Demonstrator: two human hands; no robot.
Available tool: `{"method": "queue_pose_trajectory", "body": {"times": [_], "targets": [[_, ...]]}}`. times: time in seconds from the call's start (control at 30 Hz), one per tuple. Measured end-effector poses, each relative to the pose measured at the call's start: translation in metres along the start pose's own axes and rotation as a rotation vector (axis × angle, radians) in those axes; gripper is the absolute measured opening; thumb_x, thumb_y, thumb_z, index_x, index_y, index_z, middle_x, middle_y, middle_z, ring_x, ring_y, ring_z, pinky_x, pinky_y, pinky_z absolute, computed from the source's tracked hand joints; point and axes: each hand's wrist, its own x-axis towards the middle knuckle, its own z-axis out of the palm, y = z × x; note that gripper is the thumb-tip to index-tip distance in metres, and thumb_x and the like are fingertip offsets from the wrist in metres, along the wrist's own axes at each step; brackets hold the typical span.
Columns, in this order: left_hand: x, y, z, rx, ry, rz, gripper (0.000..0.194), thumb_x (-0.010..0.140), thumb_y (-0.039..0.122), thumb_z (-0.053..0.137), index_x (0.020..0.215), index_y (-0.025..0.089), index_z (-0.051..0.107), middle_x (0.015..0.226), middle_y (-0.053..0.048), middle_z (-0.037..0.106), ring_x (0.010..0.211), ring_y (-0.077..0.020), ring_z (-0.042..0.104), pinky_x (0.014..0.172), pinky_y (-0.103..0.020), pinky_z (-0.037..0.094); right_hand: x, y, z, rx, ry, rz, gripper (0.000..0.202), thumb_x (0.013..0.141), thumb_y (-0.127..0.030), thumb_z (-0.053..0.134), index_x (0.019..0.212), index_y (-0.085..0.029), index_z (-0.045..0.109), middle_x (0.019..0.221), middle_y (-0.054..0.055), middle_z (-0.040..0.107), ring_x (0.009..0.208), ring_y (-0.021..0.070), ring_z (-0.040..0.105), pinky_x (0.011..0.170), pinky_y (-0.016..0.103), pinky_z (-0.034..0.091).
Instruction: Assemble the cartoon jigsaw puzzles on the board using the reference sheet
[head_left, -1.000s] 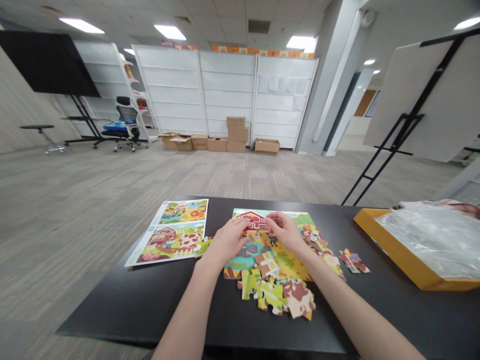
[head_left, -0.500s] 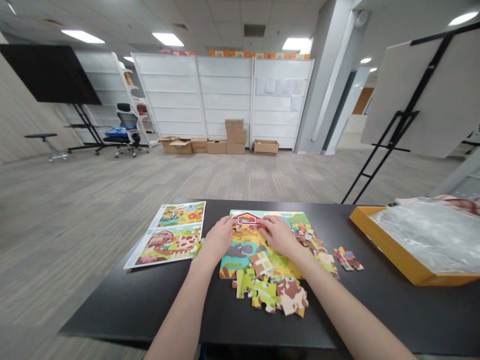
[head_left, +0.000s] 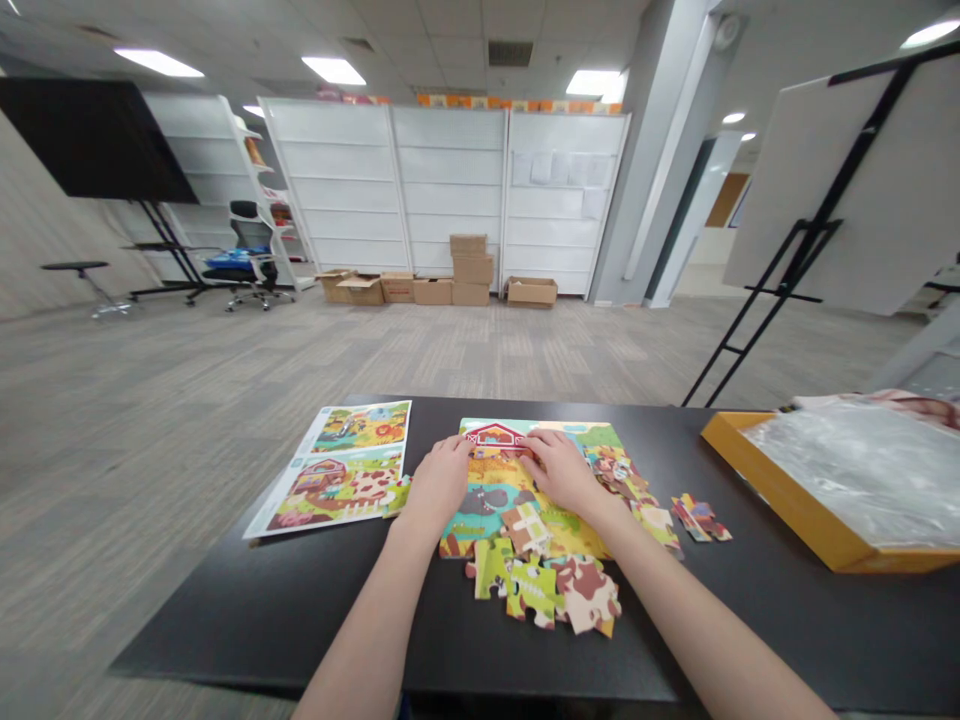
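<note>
A colourful jigsaw puzzle (head_left: 487,500) with a hippo and a red barn lies flat before me on the black table. My left hand (head_left: 444,475) is closed at the left edge of the barn piece (head_left: 495,436), fingertips touching it. From the other side, my right hand (head_left: 561,470) has its bent fingers on the same piece's right edge; its palm hides part of the puzzle. Loose puzzle pieces (head_left: 532,590) with green and brown-spotted patterns overlap the puzzle's near edge. More pieces (head_left: 651,515) lie by my right forearm.
To the left is a printed picture sheet (head_left: 337,470). A small joined clump of pieces (head_left: 699,518) sits right of the puzzle. Farther right stands a yellow box (head_left: 795,500) holding clear plastic wrapping (head_left: 862,470). The black table's (head_left: 300,610) left edge slants toward me.
The small piece at my left fingertips no longer stands out beside the barn. Both hands stay at the barn's sides, with only slight finger movement. My view has shifted a little.
</note>
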Motion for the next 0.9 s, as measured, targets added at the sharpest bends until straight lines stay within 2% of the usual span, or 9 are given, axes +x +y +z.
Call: {"method": "queue_pose_trajectory", "body": {"times": [0.13,0.3,0.6,0.9], "targets": [[-0.002,0.006,-0.002,0.055,0.001,0.002,0.035,0.099,0.014,0.04,0.127,0.014,0.062,0.138,-0.013,0.061,0.123,-0.0264,0.059,0.102,-0.039,0.05,0.0,0.0,0.001,-0.001,0.003,-0.003,0.027,0.098,-0.026,0.053,0.119,-0.021,0.069,0.123,0.011,0.066,0.114,0.025,0.058,0.102,0.041,0.046],[-0.006,0.015,-0.005,0.084,-0.042,0.106,0.038,0.102,0.025,0.042,0.137,0.024,0.056,0.15,-0.009,0.053,0.135,-0.0293,0.048,0.104,-0.046,0.049,-0.001,0.0,0.001,-0.003,0.005,-0.006,0.027,0.098,-0.026,0.052,0.118,-0.02,0.069,0.123,0.011,0.066,0.114,0.0252,0.057,0.103,0.04,0.045],[-0.008,0.018,0.001,0.128,-0.042,0.077,0.046,0.102,0.026,0.04,0.147,0.017,0.047,0.153,-0.011,0.05,0.139,-0.031,0.043,0.107,-0.048,0.047,-0.002,0.0,0.002,-0.009,-0.006,-0.008,0.027,0.098,-0.025,0.051,0.118,-0.02,0.068,0.124,0.012,0.065,0.116,0.0254,0.057,0.103,0.041,0.045],[-0.008,0.023,0.0,0.135,-0.063,0.057,0.047,0.103,0.031,0.038,0.145,0.015,0.049,0.153,-0.012,0.05,0.141,-0.0334,0.041,0.109,-0.051,0.044,-0.002,-0.003,-0.002,-0.021,-0.02,-0.018,0.028,0.099,-0.024,0.05,0.121,-0.019,0.067,0.125,0.013,0.065,0.117,0.0257,0.056,0.103,0.042,0.045]]}}
